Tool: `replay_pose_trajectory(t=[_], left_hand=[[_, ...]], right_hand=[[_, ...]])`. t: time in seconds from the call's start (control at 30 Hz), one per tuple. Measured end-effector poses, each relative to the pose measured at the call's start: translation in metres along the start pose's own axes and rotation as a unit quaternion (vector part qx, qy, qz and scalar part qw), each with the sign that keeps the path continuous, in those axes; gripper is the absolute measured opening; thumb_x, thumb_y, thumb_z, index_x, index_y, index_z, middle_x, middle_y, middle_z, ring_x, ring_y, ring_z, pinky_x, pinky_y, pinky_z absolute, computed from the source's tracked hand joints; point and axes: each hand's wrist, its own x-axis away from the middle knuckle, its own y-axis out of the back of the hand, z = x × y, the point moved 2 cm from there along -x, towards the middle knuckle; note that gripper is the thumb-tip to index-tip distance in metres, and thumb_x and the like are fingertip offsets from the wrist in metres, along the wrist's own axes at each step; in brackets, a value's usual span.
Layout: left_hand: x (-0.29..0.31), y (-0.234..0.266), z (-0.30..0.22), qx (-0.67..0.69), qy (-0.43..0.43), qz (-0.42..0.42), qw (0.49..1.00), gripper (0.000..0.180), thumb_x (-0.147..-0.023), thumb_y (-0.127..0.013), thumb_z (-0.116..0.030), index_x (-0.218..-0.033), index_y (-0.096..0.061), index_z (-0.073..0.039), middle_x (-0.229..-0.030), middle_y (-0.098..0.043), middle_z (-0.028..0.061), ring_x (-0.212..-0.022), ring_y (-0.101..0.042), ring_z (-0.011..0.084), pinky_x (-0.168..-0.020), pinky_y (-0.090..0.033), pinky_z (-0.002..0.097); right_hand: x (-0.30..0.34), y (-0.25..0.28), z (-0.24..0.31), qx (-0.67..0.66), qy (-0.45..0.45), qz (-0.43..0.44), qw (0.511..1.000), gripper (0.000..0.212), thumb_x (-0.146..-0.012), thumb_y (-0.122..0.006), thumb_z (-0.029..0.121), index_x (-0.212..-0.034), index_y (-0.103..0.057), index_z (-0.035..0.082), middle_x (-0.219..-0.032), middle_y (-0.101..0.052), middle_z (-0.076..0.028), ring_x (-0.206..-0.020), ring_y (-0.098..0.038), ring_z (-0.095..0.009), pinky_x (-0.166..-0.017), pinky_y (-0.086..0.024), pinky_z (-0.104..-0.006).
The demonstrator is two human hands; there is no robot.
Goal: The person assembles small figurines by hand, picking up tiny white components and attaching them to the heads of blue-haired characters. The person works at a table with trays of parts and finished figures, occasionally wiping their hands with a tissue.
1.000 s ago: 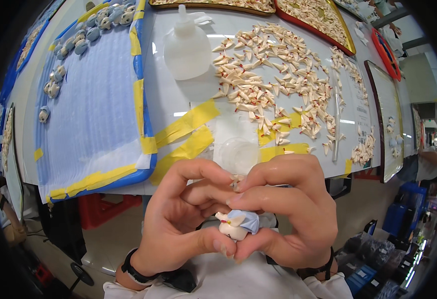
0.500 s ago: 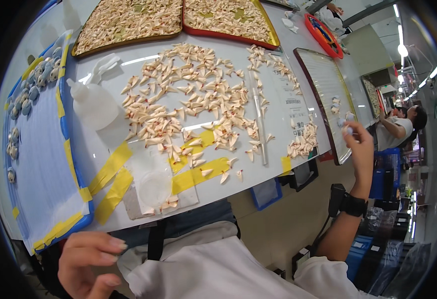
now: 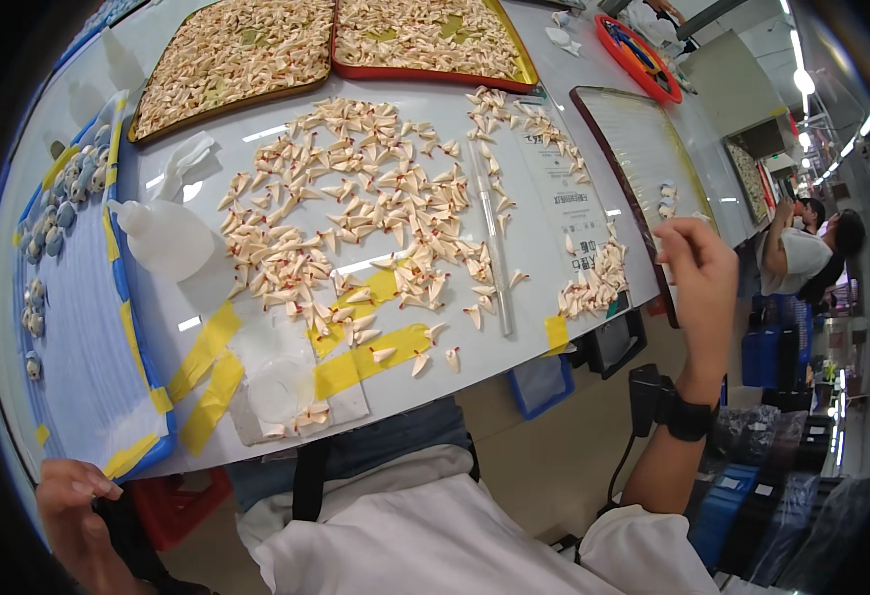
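My left hand [image 3: 76, 501] is at the lower left, by the near corner of a blue-rimmed tray [image 3: 147, 458]. Its fingers bend loosely, apart from the thumb, with nothing seen in them. At the right, my right hand [image 3: 697, 273] is raised over the near edge of a dark-rimmed tray [image 3: 643, 203]. Its fingers are curled together; whatever they hold, if anything, is hidden. Small pale-blue and white rounded pieces [image 3: 667, 200] lie in that tray just beyond the fingers. Similar pieces [image 3: 66, 188] stand in the blue-rimmed tray.
Many cream, red-tipped pointed pieces [image 3: 355, 198] cover the table between the trays, beside a clear rod [image 3: 492, 238]. A white squeeze bottle [image 3: 172, 238] stands at left. Two trays [image 3: 334, 71] of pointed pieces lie behind. A red basket [image 3: 638, 59] sits far right.
My left hand has moved left and down to the tray corner. My right hand has shifted slightly left and turned; the small round piece seen at its fingertips is out of sight.
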Motion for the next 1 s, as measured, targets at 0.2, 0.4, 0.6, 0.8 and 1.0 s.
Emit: replay_pose_trajectory(t=[0.2,0.4,0.6,0.8,1.0], left_hand=[[-0.009,0.024,-0.008,-0.103,-0.004,-0.042,0.994,0.023,-0.087,-0.055,-0.02,-0.093,-0.052,0.002,-0.081,-0.055,0.0147,-0.071,-0.055,0.0202,-0.064,-0.046,0.0298],[0.0,0.02,-0.004,-0.102,0.006,-0.025,0.994,0.019,-0.088,-0.052,-0.015,-0.095,-0.052,0.002,-0.08,-0.055,0.0146,-0.071,-0.054,0.0204,-0.065,-0.045,0.0295],[-0.002,0.011,-0.007,-0.087,0.002,0.038,0.995,0.016,-0.089,-0.049,-0.01,-0.097,-0.053,0.003,-0.079,-0.055,0.0146,-0.071,-0.053,0.0206,-0.066,-0.044,0.0292],[-0.002,-0.004,-0.013,-0.073,0.008,0.063,0.995,0.014,-0.09,-0.045,-0.005,-0.097,-0.054,0.004,-0.072,-0.052,0.0111,-0.063,-0.048,0.0176,-0.06,-0.04,0.0266],[-0.001,-0.01,-0.017,-0.066,0.008,0.073,0.995,0.015,-0.09,-0.046,-0.007,-0.098,-0.054,0.003,-0.073,-0.054,0.0119,-0.064,-0.049,0.0183,-0.062,-0.039,0.0264]], right_hand=[[0.004,-0.037,0.03,-0.008,0.122,0.085,0.989,0.011,-0.077,-0.055,0.005,-0.081,-0.059,-0.005,-0.064,-0.056,-0.004,-0.059,-0.051,-0.01,-0.054,-0.04,-0.0243],[0.021,-0.046,0.04,-0.416,-0.097,0.258,0.867,0.039,-0.091,-0.042,0.026,-0.06,-0.047,0.004,-0.051,-0.042,0.0,-0.045,-0.032,-0.008,-0.045,-0.026,-0.0224],[0.055,-0.061,0.054,-0.733,-0.08,0.418,0.531,0.046,-0.094,-0.033,0.033,-0.054,-0.039,0.011,-0.046,-0.034,0.003,-0.04,-0.022,-0.009,-0.044,-0.021,-0.025],[0.072,-0.066,0.065,-0.768,-0.077,0.426,0.472,0.044,-0.09,-0.043,0.034,-0.052,-0.042,0.011,-0.045,-0.035,0.003,-0.04,-0.025,-0.009,-0.042,-0.02,-0.0259],[0.08,-0.073,0.071,-0.75,-0.066,0.422,0.506,0.049,-0.09,-0.037,0.044,-0.068,-0.05,0.003,-0.047,-0.035,0.002,-0.041,-0.025,-0.008,-0.042,-0.02,-0.0254]])
